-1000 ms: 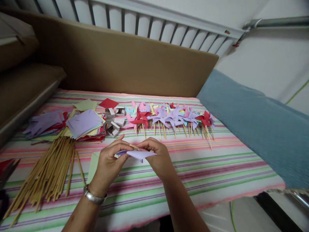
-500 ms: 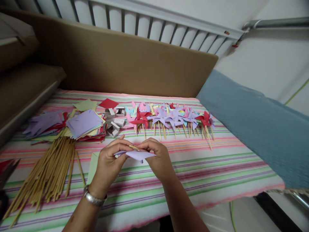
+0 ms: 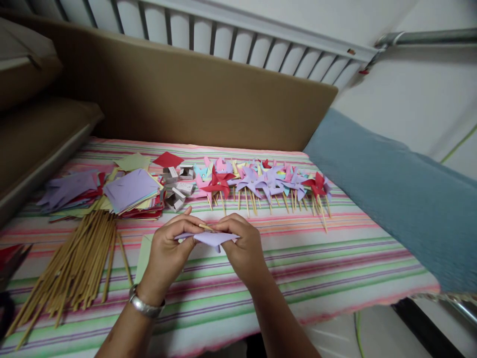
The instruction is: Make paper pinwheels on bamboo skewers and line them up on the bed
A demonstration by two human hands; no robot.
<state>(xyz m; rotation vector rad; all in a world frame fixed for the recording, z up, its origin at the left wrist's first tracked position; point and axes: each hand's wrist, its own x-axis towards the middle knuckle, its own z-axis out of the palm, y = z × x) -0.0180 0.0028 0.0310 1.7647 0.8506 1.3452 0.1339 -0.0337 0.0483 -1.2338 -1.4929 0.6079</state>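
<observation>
Between my hands, above the striped cloth, is a lavender paper pinwheel (image 3: 213,239), seen nearly edge-on. My left hand (image 3: 172,243) pinches its left side, thumb below and fingers above. On the right side my right hand (image 3: 240,242) is closed on the same pinwheel. The end of a wooden stick (image 3: 205,227) shows behind the paper, between my fingertips; how it joins the paper is hidden. Beyond my hands lie several finished pinwheels in a row, among them a red pinwheel (image 3: 219,182) and a lavender pinwheel (image 3: 250,182).
Bundled wooden sticks (image 3: 82,263) lie at left, beside dark scissors (image 3: 13,268). Behind them are stacked paper squares (image 3: 130,191), cut lavender paper (image 3: 69,190) and small white boxes (image 3: 177,198). A pale green sheet (image 3: 143,256) lies by my left wrist. A brown board (image 3: 208,99) stands at the back.
Both hands stay almost in place around the lavender pinwheel. The paper has tilted very slightly, and my right hand has shifted a touch.
</observation>
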